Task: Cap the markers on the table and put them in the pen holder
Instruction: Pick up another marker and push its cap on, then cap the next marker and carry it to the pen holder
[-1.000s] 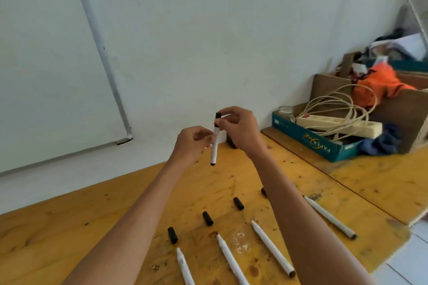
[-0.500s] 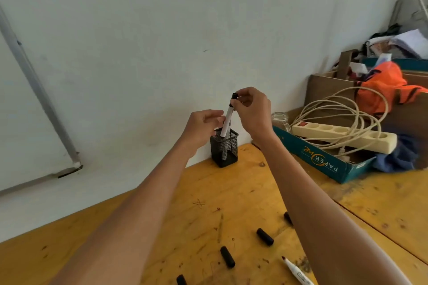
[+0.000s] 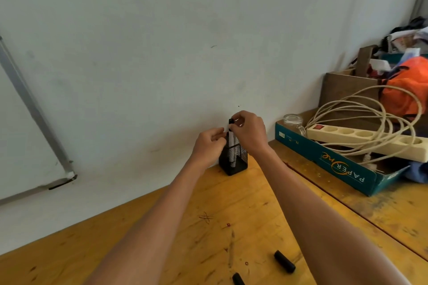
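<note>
A: Is the white black-capped marker (image 3: 231, 140) plain to see?
B: No. Fingers (image 3: 239, 121) of the right hand (image 3: 251, 133) cover its top, and the black mesh pen holder (image 3: 234, 164) veils its foot.
A: Nearer than the holder?
B: A small black cap (image 3: 238, 279), cut off by the bottom edge.

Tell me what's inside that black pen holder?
A white marker, its capped top pinched by the right hand. The left hand and the dark mesh holder hide any other contents.

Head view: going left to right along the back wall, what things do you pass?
Grey metal whiteboard frame → black mesh pen holder → clear glass jar → orange cloth.
</note>
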